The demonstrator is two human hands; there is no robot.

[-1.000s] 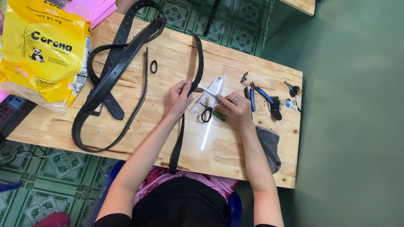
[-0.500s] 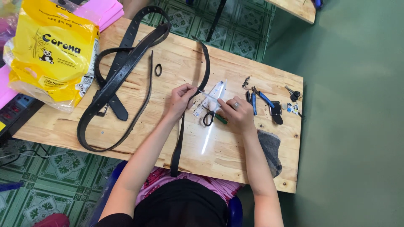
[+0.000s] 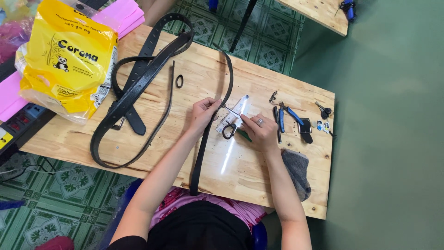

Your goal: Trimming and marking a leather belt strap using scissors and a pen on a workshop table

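While the left hand [image 3: 203,113] pinches the narrow black leather strap [image 3: 206,139] near the middle of the worktop [image 3: 259,171], its fingers are closed on the strap's edge where it bends. The strap runs from there down to the near edge of the worktop and arcs up toward the far edge. The right hand [image 3: 260,132] lies just beside it, fingers curled around a thin metal tool [image 3: 232,111] whose tip points at the pinched spot; whether it is an awl or a needle is too small to tell. A pair of black-handled scissors [image 3: 229,129] lies under that hand on a clear plastic sheet [image 3: 233,118].

To do this well, I judge the left fingers should keep the strap flat and taut against the wood so the tip cannot skate, and stay clear of the tip's line. The tool should meet the leather square, not slanted.

Blue-handled pliers [image 3: 289,118] lie toward the right edge, a grey cloth [image 3: 296,169] at the near right corner, wide black belts [image 3: 138,88] and a yellow packet [image 3: 64,60] toward the left.
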